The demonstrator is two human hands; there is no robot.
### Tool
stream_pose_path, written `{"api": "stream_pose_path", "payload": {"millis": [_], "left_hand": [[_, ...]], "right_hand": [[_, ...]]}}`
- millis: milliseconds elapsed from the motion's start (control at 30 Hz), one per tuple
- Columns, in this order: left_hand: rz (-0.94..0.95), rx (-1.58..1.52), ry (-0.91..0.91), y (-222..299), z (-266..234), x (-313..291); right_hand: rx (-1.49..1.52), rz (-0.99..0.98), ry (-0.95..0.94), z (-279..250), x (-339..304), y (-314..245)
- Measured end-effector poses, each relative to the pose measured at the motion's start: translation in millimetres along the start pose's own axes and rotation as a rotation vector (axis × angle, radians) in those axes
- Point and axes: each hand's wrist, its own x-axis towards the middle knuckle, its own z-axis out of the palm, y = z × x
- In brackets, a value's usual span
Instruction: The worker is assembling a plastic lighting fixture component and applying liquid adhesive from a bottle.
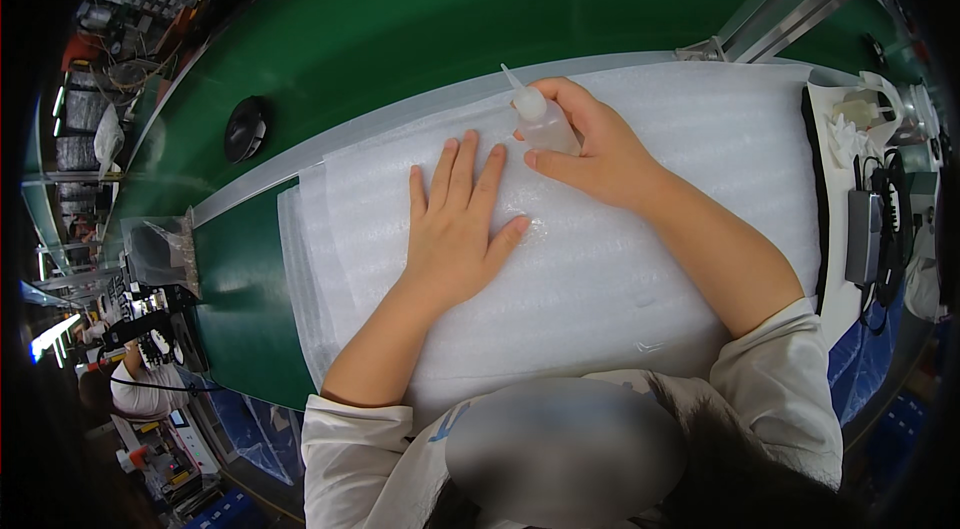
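Translucent white plastic nozzle bottle point(552, 134): probably light, soft-walled, best held round its body. The right hand point(602, 151) curls closed round it near the far edge of the green worktop point(245, 299); the left hand point(452, 234), fingers spread, lies empty on white foam sheeting point(620, 269).

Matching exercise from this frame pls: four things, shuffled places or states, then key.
1. Translucent nozzle bottle
2. Left hand
3. Round black object
4. Grey box-shaped device

A. On the green surface
B. To the right of the white foam sheet
C. Held in the right hand
D. Palm down on the foam sheet

Pairs: 1-C, 2-D, 3-A, 4-B
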Motion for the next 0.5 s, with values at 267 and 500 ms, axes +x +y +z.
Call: {"api": "stream_pose_path", "payload": {"millis": [267,500], "left_hand": [[0.000,0.003,-0.022,-0.5,-1.8,-0.4],[0.004,0.026,-0.017,-0.5,0.5,-1.4]], "right_hand": [[-0.019,0.001,-0.001,-0.4,0.2,-1.0],[0.022,0.012,-0.009,-0.2,-0.4,0.0]]}}
